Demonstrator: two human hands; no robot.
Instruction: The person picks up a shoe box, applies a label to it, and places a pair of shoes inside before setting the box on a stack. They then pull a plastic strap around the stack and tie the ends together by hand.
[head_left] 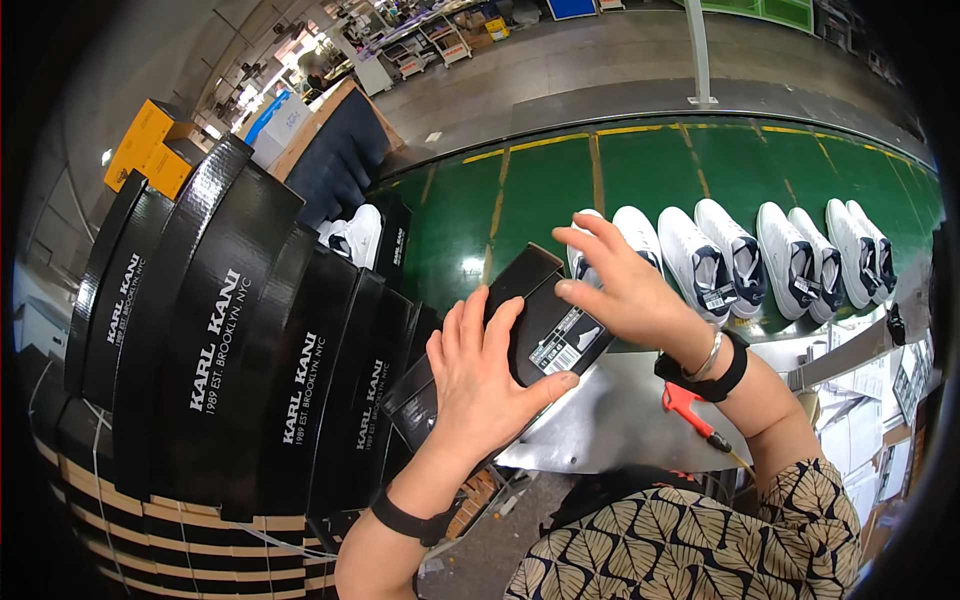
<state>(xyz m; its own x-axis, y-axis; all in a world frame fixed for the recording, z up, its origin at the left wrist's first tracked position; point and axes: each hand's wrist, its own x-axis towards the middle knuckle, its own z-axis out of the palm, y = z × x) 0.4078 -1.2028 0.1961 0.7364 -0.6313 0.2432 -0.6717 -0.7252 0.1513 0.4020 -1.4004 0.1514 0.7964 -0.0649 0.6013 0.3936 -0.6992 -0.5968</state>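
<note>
Black shoebox [535, 322] slants between stacked shoeboxes [255, 350] and white sneakers [780, 248].
Hands apart: left hand [482, 388] splayed against box; right hand [632, 292] fingers-spread near its labelled end, contact uncertain. Sneakers sit on green conveyor belt [645, 165].

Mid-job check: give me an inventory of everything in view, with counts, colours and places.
Labelled shoebox: one, black, centre
Stacked shoeboxes: several, black, left
Sneakers: at least eight, white, right of centre
Further sneakers: count unclear, white, beyond the stacks
Worktop: one, green with yellowish lines, behind the shoebox
Pistol-shaped tool: one, red, lower right
Carton: one, yellow, upper left
Pole: one, whitish, top
Papers: several, white, right
Background items: too small to count
Wristbands: two, black, wrists
Left hand: one, bare, on shoebox
Right hand: one, bare, fingers spread, shoebox's far end
</note>
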